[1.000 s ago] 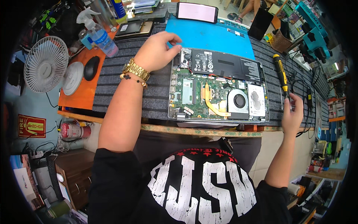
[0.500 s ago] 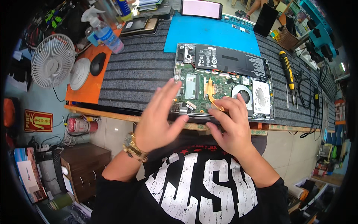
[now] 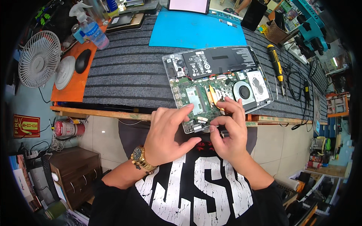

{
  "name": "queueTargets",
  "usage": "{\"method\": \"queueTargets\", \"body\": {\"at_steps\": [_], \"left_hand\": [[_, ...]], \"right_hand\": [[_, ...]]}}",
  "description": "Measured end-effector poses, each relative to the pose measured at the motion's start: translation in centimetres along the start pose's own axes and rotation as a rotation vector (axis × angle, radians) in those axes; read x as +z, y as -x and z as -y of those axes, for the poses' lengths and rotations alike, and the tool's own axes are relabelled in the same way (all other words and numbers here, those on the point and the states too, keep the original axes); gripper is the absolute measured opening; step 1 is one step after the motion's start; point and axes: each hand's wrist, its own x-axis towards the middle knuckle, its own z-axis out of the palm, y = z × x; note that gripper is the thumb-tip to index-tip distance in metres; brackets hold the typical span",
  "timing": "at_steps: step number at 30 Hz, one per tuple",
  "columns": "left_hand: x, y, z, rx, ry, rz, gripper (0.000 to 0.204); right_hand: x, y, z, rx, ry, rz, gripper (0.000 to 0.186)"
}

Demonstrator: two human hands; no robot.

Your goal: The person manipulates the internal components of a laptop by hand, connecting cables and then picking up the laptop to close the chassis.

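An open-backed laptop [image 3: 198, 96] sits skewed, its near left corner overhanging the bench edge; its black battery [image 3: 226, 60], green board, copper heat pipe and round fan [image 3: 243, 90] show. My left hand [image 3: 166, 135], with a gold watch, is at that corner, thumb and fingers apart, index finger raised at the board's left side. My right hand [image 3: 230, 133] has curled fingers on the near edge beside the hinge, thumb and forefinger close together there. A yellow-and-black screwdriver [image 3: 276, 62] lies on the ribbed mat right of the laptop.
A blue silicone mat [image 3: 196, 30], propped screen [image 3: 188, 4], spray bottle [image 3: 96, 34], white fan [image 3: 39, 58], mouse [image 3: 82, 61] and tangled cables [image 3: 292, 84] surround the workspace. A teal microscope [image 3: 313, 34] stands right. Another person's leg [image 3: 241, 9] shows behind the bench.
The laptop has turned anticlockwise, its left corner coming toward me. My right hand moved from beside the screwdriver to the near edge; my left hand came down from the upper left corner.
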Motion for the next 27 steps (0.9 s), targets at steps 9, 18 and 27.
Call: {"method": "queueTargets", "body": {"at_steps": [9,18,27], "left_hand": [[1.7,-1.5,0.0,0.056,-0.161,0.101,0.109],[2.3,-1.8,0.4,0.055,-0.196,0.101,0.107],[2.5,-2.1,0.3,0.047,-0.177,0.076,0.100]], "right_hand": [[0.7,-0.2,0.5,0.028,0.001,-0.016,0.016],[0.6,-0.3,0.7,0.048,0.010,0.026,0.015],[0.6,-0.5,0.8,0.063,0.012,0.026,0.016]]}}
